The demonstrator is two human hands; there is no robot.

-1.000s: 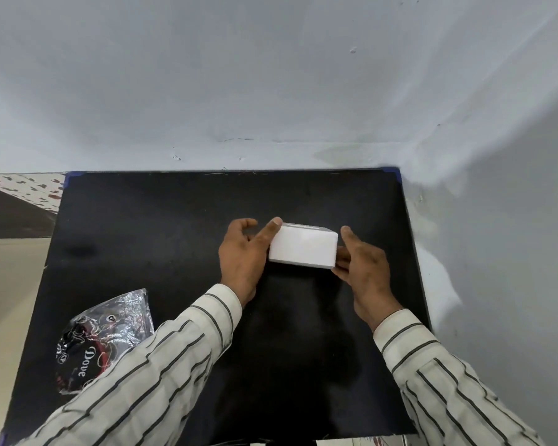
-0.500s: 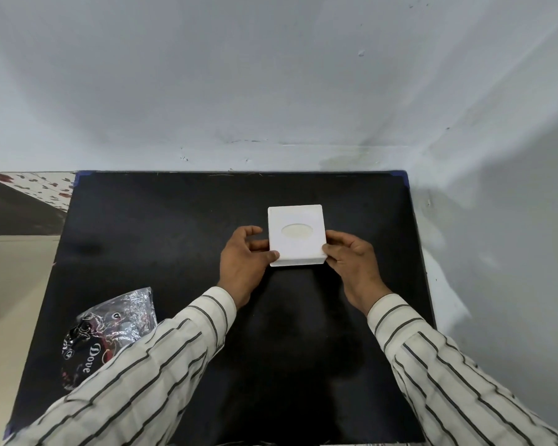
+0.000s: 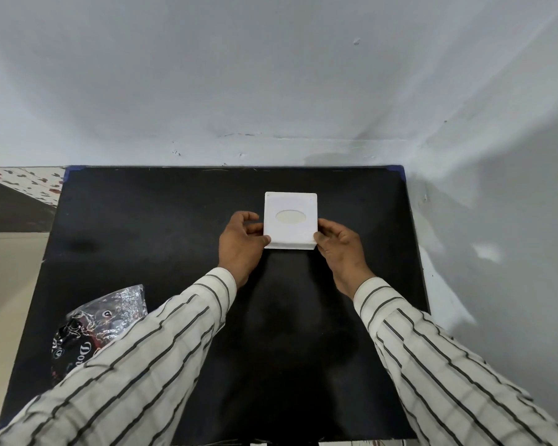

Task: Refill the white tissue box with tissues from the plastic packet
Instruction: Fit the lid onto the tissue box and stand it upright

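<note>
A square white tissue box with an oval opening in its top lies flat on the black table, right of centre towards the back. My left hand grips its left near corner and my right hand grips its right near corner. A crinkled plastic packet with dark print lies at the table's front left, partly hidden behind my left sleeve.
A pale wall stands close behind the table and along its right side. At the left, beyond the table edge, there is a lower beige surface and a patterned strip.
The box was tipped on edge a second ago with its side facing me; it now lies flat with the oval opening up. Both hands have slid to its near corners.
</note>
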